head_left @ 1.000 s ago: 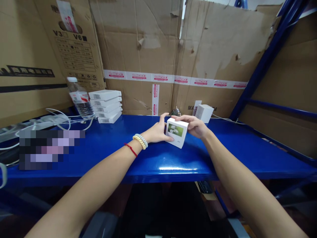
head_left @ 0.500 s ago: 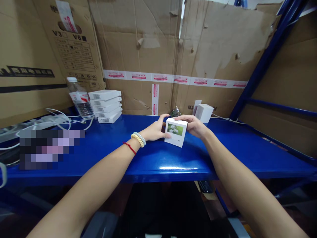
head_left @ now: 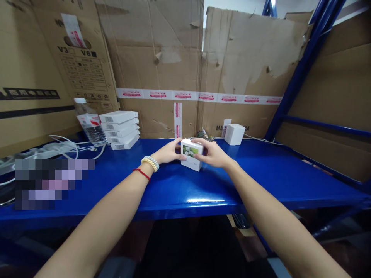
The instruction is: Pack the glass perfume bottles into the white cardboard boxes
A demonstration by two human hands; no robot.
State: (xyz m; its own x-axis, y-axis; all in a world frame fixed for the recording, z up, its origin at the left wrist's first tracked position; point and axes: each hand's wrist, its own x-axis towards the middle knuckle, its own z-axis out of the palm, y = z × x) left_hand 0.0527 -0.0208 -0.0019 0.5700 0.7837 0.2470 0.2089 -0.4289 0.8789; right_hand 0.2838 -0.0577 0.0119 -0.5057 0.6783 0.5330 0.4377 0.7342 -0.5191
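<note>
We are gripping a small white cardboard box with a flower picture (head_left: pixel 191 154) between both hands on the blue metal shelf (head_left: pixel 203 189). Our left hand (head_left: pixel 169 151) is pressing its left side, and our right hand (head_left: pixel 213 153) is clasping its right side.

Item count, head view:
- Small white boxes: two, one with a flower picture (head_left: pixel 191 154), one plain cube (head_left: pixel 234 134)
- Flat white boxes in stack (head_left: pixel 119 124): five
- Water bottle (head_left: pixel 88 122): one
- Hands on picture box: two, left hand (head_left: pixel 167 153), right hand (head_left: pixel 213 154)
- White cables (head_left: pixel 62 143): several, exact count unclear
</note>
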